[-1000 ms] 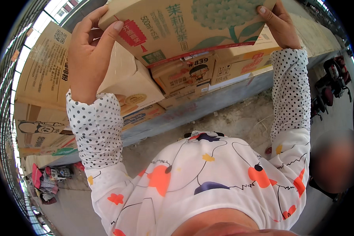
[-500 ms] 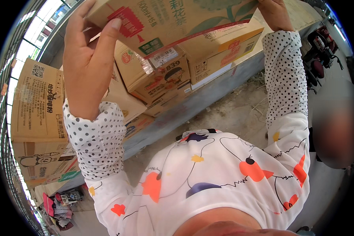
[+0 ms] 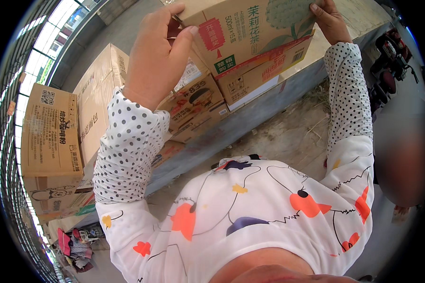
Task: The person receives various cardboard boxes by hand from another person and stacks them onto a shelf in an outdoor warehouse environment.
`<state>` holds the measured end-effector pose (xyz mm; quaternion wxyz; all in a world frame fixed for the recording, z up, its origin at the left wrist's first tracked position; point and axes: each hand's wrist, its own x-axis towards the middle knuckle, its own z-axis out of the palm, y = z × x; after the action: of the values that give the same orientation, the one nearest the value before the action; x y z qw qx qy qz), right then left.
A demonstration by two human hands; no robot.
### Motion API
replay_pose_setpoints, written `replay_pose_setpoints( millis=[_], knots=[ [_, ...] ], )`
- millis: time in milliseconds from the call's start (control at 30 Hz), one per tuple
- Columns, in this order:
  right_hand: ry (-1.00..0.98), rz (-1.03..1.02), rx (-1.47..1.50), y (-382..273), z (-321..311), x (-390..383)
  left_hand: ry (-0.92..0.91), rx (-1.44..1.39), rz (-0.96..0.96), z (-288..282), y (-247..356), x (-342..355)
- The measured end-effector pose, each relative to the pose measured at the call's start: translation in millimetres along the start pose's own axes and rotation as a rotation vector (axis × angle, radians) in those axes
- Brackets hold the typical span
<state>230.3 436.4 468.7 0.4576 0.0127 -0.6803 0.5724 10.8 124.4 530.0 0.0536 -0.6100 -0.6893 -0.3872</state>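
Observation:
A cardboard carton (image 3: 250,35) with a green flower print and a red patch is between my two hands. My left hand (image 3: 160,56) grips its left end, thumb along the near edge. The right end is pinched by my right hand (image 3: 333,21), its thumb against the printed face. Directly under it is another carton (image 3: 243,87) with red print; whether the two touch fully I cannot tell. A brown carton (image 3: 196,96) with a cartoon head stands beside that lower one, partly behind my left wrist.
At the left stand a tall carton (image 3: 52,132) with a black-and-white code and a larger pale carton (image 3: 99,80). They sit along a concrete ledge (image 3: 212,137). A scooter (image 3: 387,75) is parked at the far right, near a blurred person (image 3: 403,155). Pink and grey items (image 3: 75,250) lie lower left.
The carton in my hands has shifted right and come down over the lower carton. My left hand moved right with it, uncovering the pale carton at the left.

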Motion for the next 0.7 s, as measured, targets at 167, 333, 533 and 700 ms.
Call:
replay_pose_setpoints(
  millis=[167, 333, 533, 700],
  knots=[
    [-0.029, -0.032, 0.020, 5.0, 6.0, 4.0, 0.022, -0.024, 0.063, -4.6, -1.1, -6.0],
    [0.014, 0.134, -0.002, 37.4, 2.4, -11.2, 0.070, 0.032, 0.068, 3.4, -3.1, -12.7],
    [0.270, 0.014, -0.459, 48.2, -26.8, -68.6, 0.242, -0.041, 0.127, 27.6, 27.6, -29.4],
    [0.506, 0.196, -0.357, 36.2, 37.9, -168.3, 0.062, -0.366, 0.140, 65.8, 34.1, -92.3]
  ],
)
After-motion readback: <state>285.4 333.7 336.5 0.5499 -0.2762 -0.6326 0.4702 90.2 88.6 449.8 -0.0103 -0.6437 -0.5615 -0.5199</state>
